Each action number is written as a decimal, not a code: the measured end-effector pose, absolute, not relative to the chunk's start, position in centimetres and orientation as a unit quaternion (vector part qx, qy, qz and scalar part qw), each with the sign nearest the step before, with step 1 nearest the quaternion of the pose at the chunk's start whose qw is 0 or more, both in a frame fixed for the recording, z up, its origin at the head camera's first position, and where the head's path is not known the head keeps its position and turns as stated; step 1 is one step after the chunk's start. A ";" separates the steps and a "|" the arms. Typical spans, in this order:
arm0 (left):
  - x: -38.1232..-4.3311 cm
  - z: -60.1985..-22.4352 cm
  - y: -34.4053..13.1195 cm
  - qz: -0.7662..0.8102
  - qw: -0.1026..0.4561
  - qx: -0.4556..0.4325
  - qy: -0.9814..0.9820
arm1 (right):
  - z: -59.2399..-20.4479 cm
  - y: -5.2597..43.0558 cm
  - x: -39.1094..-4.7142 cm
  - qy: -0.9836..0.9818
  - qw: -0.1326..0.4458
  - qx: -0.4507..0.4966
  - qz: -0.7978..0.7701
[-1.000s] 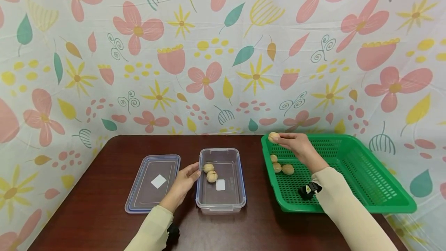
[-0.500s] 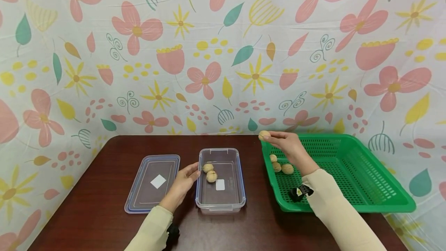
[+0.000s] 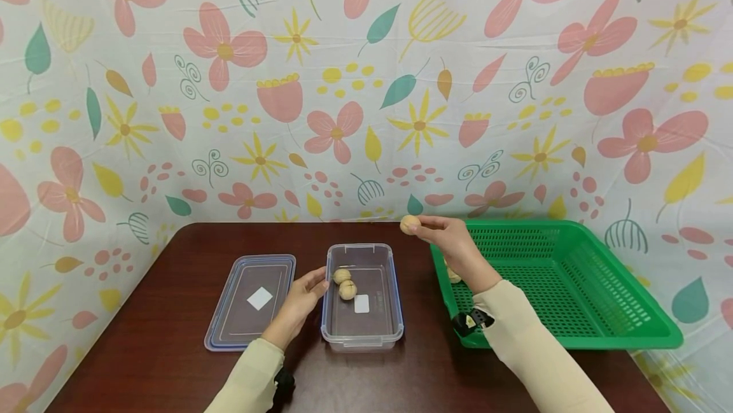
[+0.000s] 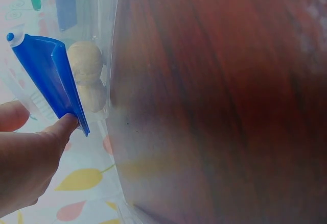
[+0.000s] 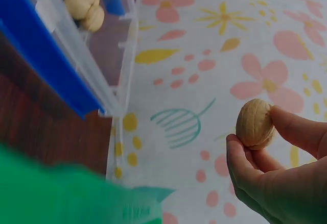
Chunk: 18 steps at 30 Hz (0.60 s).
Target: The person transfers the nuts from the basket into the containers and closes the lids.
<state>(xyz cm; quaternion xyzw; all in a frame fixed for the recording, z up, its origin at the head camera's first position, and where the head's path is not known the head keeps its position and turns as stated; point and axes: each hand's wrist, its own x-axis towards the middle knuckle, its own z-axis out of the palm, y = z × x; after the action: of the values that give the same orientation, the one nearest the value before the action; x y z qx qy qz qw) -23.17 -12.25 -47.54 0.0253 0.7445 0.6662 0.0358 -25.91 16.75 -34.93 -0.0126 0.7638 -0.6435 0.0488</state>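
Observation:
My right hand pinches a walnut between thumb and fingers, held above the table between the plastic container and the green basket. The right wrist view shows this walnut at the fingertips. Two walnuts lie touching at the left side of the clear container. My left hand rests against the container's left side, fingers mostly straight. In the left wrist view a digit of it touches the blue latch. More walnuts in the basket are mostly hidden behind my right hand.
A green perforated basket stands on the right of the dark wooden table. Left of the container lies a clear lid with a blue edge and a white label. A flowered cloth hangs behind the table.
My right hand has carried the walnut leftward from over the basket's left rim to beyond it. The left hand, the container and its two walnuts have stayed in place.

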 end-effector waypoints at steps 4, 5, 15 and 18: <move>-23.2 -47.6 -12.2 0.666 0.036 0.023 0.745 | -35.1 15.4 -25.7 0.768 0.037 -0.017 -0.639; -23.2 -47.5 -12.2 0.667 0.036 0.023 0.744 | -35.1 15.1 -25.7 0.766 0.037 -0.017 -0.641; -23.1 -47.4 -12.2 0.666 0.038 0.021 0.745 | -35.8 11.8 -25.0 0.764 0.039 -0.015 -0.644; -23.1 -47.5 -12.2 0.666 0.038 0.020 0.745 | -36.3 10.9 -24.9 0.760 0.039 -0.011 -0.649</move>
<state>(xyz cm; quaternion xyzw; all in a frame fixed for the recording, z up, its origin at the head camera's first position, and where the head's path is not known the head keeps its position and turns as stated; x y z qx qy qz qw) -23.14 -12.24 -47.46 0.0199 0.7447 0.6660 0.0382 -24.86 10.93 -36.32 -0.0109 0.7601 -0.6485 0.0388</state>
